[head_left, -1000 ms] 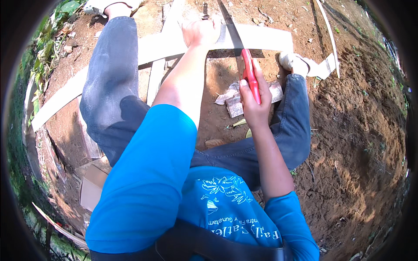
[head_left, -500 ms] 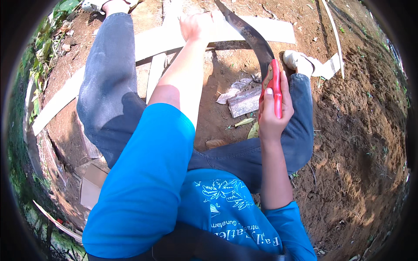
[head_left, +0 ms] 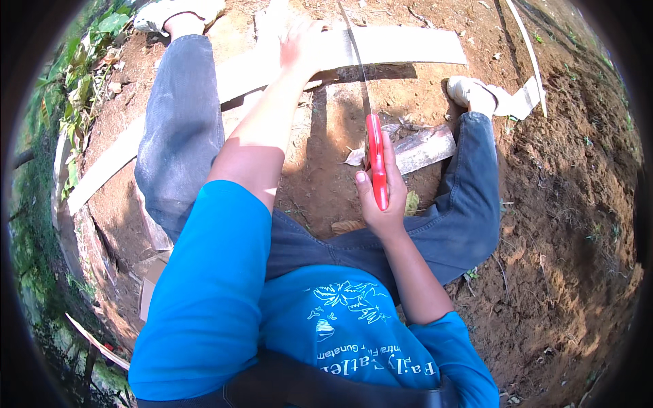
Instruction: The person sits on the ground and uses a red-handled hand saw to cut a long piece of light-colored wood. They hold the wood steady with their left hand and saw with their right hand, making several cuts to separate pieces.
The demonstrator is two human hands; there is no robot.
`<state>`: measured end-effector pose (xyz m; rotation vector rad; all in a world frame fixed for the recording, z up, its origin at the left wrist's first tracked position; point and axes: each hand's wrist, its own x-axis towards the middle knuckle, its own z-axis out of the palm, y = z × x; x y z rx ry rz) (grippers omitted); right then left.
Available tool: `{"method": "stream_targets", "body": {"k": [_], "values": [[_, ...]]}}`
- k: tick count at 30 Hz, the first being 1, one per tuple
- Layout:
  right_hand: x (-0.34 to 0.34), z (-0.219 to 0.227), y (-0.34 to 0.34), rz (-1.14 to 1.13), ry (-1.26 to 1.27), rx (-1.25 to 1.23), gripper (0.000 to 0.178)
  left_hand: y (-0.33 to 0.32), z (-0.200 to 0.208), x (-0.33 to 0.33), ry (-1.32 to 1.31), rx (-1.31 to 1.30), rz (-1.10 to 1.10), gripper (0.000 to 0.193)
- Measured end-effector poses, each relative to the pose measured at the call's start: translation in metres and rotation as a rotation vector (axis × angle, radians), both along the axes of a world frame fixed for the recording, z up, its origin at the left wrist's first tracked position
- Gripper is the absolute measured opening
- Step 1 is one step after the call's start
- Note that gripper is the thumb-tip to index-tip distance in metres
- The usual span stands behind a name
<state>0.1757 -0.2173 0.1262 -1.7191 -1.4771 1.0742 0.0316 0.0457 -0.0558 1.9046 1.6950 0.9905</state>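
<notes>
In my right hand (head_left: 383,204) is a pruning saw with a red handle (head_left: 376,160), the fingers closed round its grip. Its curved blade (head_left: 360,64) is seen nearly edge-on and points away from me, crossing over a long pale wooden plank (head_left: 422,46). Whether the teeth touch the wood I cannot tell. My left hand (head_left: 299,42) holds the plank just left of the blade; bright sun washes out its fingertips. The plank lies crosswise in front of me, running left past my leg.
A short weathered wood piece (head_left: 425,149) and dry leaves lie on the dirt between my legs. My shoes flank the plank. A thin pale strip (head_left: 527,54) lies at the far right, a cardboard piece (head_left: 151,282) by my left hip, and green plants (head_left: 81,88) at the left edge.
The saw has swung left and turned, so its blade shows edge-on instead of broadside and now crosses the plank closer to my left hand. My left hand stays on the plank.
</notes>
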Motion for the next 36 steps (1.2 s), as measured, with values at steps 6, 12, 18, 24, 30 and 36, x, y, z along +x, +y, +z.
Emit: {"method": "stream_targets", "body": {"k": [6, 12, 18, 24, 30, 36], "values": [[0.034, -0.043, -0.020, -0.033, -0.033, 0.069, 0.067, -0.044, 0.027, 0.002, 0.361, 0.166, -0.196, 0.056], [0.026, -0.020, -0.006, -0.104, 0.143, 0.043, 0.066, -0.036, 0.042, -0.018, 0.466, -0.149, -0.273, 0.055], [0.042, 0.001, -0.002, -0.130, 0.286, 0.046, 0.066, -0.043, 0.060, 0.002, 0.514, -0.394, -0.306, 0.057], [0.041, -0.015, -0.006, 0.017, 0.196, 0.093, 0.068, -0.046, 0.000, 0.018, 0.559, -0.112, -0.031, 0.057], [0.047, -0.014, -0.001, 0.050, 0.195, 0.012, 0.069, -0.060, 0.018, 0.011, 0.534, -0.087, -0.088, 0.053], [0.046, -0.011, 0.002, 0.088, 0.241, 0.037, 0.069, -0.048, 0.008, -0.009, 0.156, -0.362, -0.122, 0.050]]}}
